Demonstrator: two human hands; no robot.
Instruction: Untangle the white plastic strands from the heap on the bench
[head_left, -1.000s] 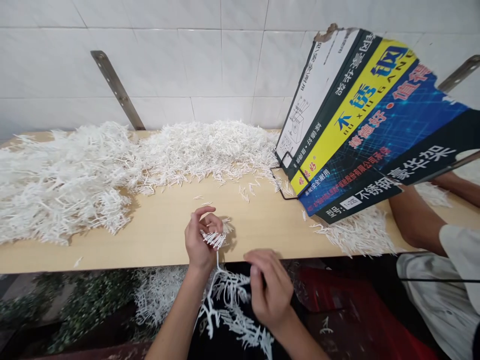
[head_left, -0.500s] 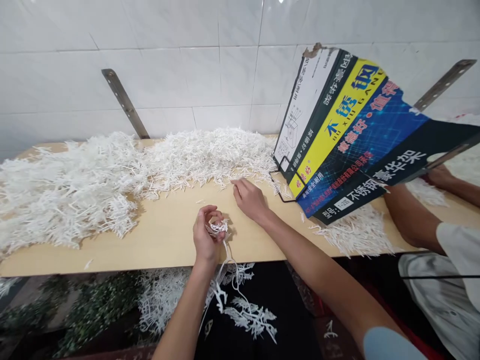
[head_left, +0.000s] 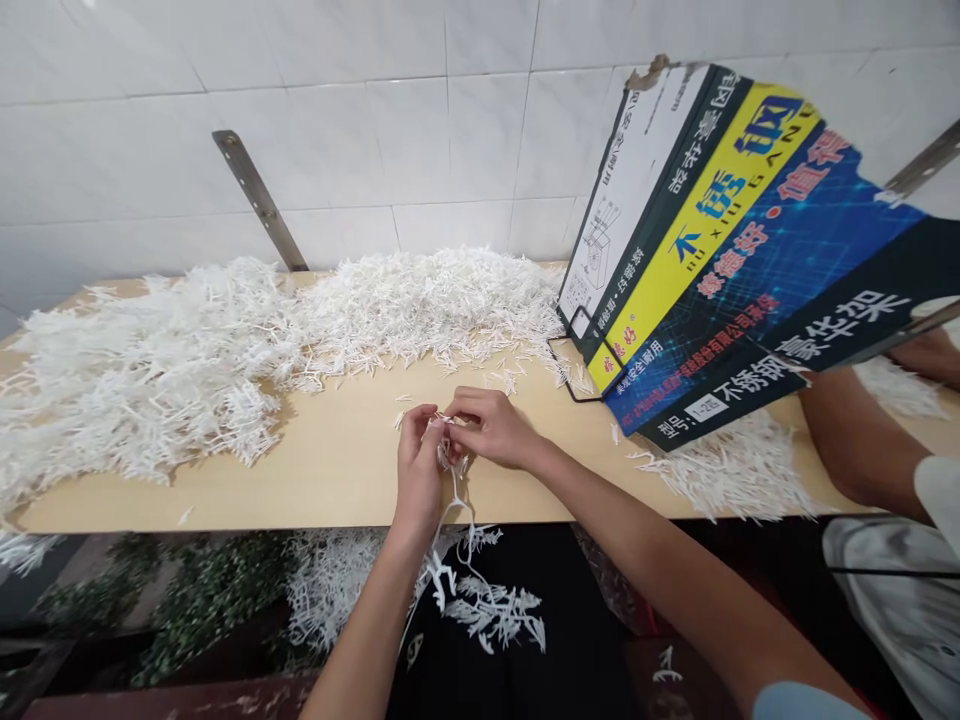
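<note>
My left hand (head_left: 418, 470) is closed around a white plastic branching stem (head_left: 471, 548) just above the front part of the wooden board. The stem's thin strands hang over the board's edge and end in feathery sprigs (head_left: 499, 612) against dark cloth. My right hand (head_left: 489, 428) meets the left one, thumb and finger pinched at the stem's upper end. Whatever small white piece sits between those fingertips is mostly hidden. Loose white plastic sprigs (head_left: 442, 305) lie heaped behind my hands, and a larger heap (head_left: 150, 370) spreads to the left.
A printed cardboard sheet (head_left: 720, 250) stands on the right, with a black wire frame (head_left: 576, 385) at its foot. Beyond it are another person's arm (head_left: 862, 440) and more sprigs (head_left: 739, 465). The board (head_left: 337, 470) ends in front of dark cloth; green artificial foliage (head_left: 202, 600) sits below left.
My right hand has drawn back from the edge of the sprig heap to my left hand, and its fingers now pinch at the stem. The view has shifted slightly.
</note>
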